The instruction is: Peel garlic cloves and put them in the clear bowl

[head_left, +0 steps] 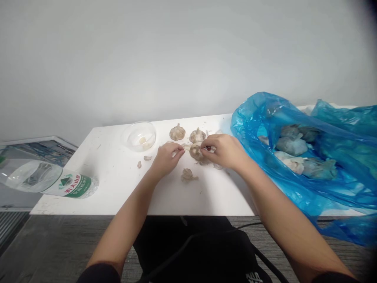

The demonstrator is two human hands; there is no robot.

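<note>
white table, blue bag right, bottle, bowl left, hands pinched by garlic, hold unclear

the left hand hangs over the table, thumb and fingertips pinched. the right hand pinches likewise above it, both forearms crossing its near edge.
</note>
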